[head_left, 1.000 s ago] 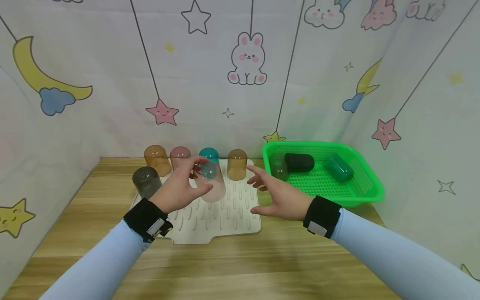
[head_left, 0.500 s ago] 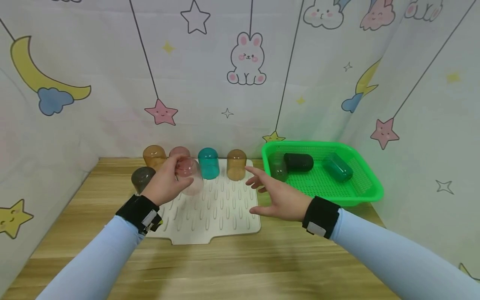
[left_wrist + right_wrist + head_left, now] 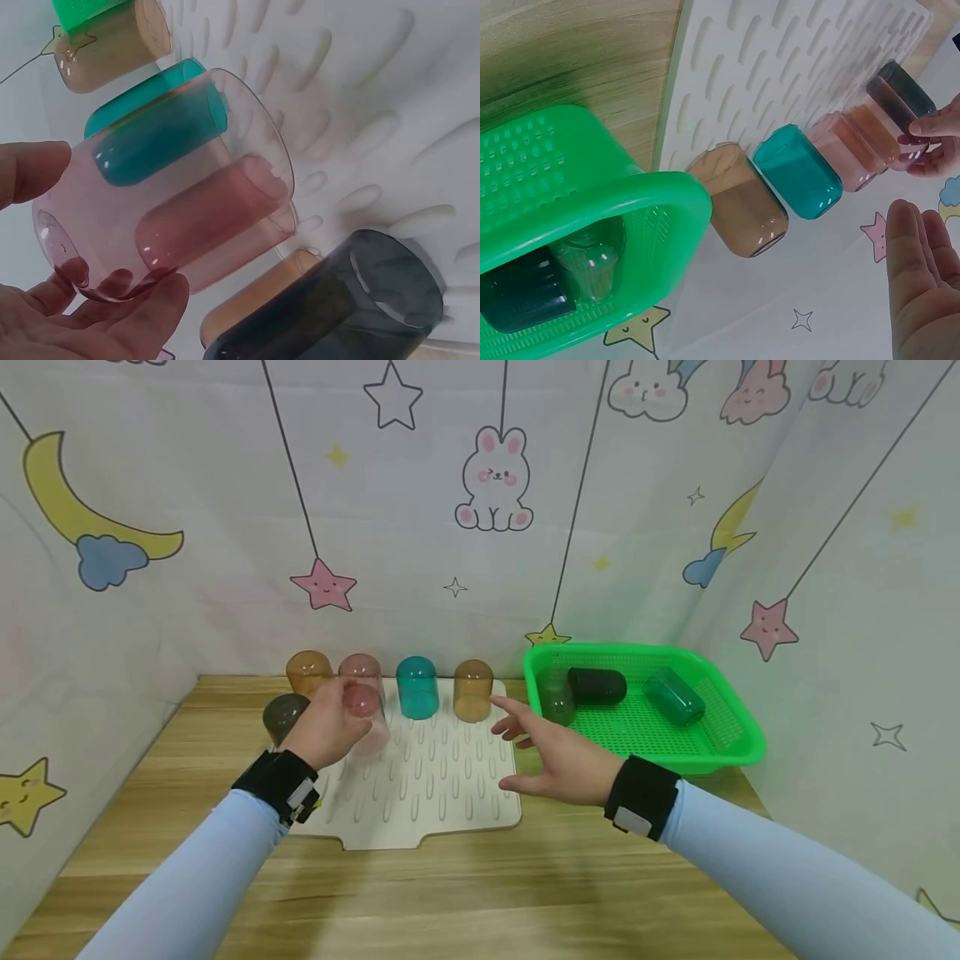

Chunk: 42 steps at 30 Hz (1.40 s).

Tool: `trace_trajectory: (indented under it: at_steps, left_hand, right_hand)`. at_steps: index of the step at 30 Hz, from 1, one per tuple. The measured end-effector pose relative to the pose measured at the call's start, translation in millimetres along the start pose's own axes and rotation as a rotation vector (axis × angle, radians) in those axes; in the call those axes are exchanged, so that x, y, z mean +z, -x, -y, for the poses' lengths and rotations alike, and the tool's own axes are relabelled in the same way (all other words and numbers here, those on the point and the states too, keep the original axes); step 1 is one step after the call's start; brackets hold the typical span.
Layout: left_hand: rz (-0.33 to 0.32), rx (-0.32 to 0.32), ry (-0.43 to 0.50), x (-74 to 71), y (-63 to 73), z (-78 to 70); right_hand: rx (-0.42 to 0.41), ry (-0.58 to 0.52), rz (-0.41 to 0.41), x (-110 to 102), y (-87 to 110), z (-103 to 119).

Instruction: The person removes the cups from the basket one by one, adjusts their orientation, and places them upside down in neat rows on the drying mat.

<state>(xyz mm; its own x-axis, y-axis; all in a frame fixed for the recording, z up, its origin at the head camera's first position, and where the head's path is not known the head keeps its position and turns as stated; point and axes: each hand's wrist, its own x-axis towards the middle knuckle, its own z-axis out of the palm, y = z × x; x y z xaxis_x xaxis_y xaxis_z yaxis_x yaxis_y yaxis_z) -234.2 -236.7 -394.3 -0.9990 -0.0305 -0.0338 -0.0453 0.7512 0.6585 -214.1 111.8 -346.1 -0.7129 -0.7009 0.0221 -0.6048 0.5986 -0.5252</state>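
Note:
My left hand (image 3: pixel 330 727) holds a pale pink see-through cup (image 3: pixel 371 742) by its base, mouth downward, over the left part of the white ridged drying mat (image 3: pixel 442 814). In the left wrist view, thumb and fingers pinch the base end of this cup (image 3: pixel 82 187). Behind it on the mat stands a darker pink cup (image 3: pixel 360 663), between an amber cup (image 3: pixel 307 670) and a teal cup (image 3: pixel 417 689). A dark grey cup (image 3: pixel 282 714) stands left of my hand, partly hidden by it. My right hand (image 3: pixel 558 758) hovers with spread fingers near a brown cup (image 3: pixel 473 693), holding nothing.
A green basket (image 3: pixel 750 735) stands right of the mat; a black cup (image 3: pixel 597 686), a green cup (image 3: pixel 675 697) and a clear greyish cup (image 3: pixel 557 700) lie inside. Patterned cloth (image 3: pixel 412 527) hangs close behind. Wooden tabletop (image 3: pixel 480 893) lies in front.
My left hand has carried the pale pink cup leftward, from in front of the teal cup to in front of the darker pink one. The right hand has stayed in place.

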Motion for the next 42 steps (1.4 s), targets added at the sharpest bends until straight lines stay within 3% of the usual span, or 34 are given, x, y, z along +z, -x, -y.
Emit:
trace_trajectory:
  at_steps: [19, 34, 42]
  left_hand:
    - [0.032, -0.06, 0.014, 7.4, -6.2, 15.3]
    - [0.071, -0.135, 0.034, 8.3, -2.7, 15.3]
    - [0.071, -0.115, 0.014, 7.3, -3.4, 18.0]
  right_hand:
    - [-0.005, 0.016, -0.002, 2, 1.1, -2]
    - [0.012, 0.005, 0.012, 4, 0.1, -2]
    - [0.0, 0.01, 0.013, 5, 0.6, -4]
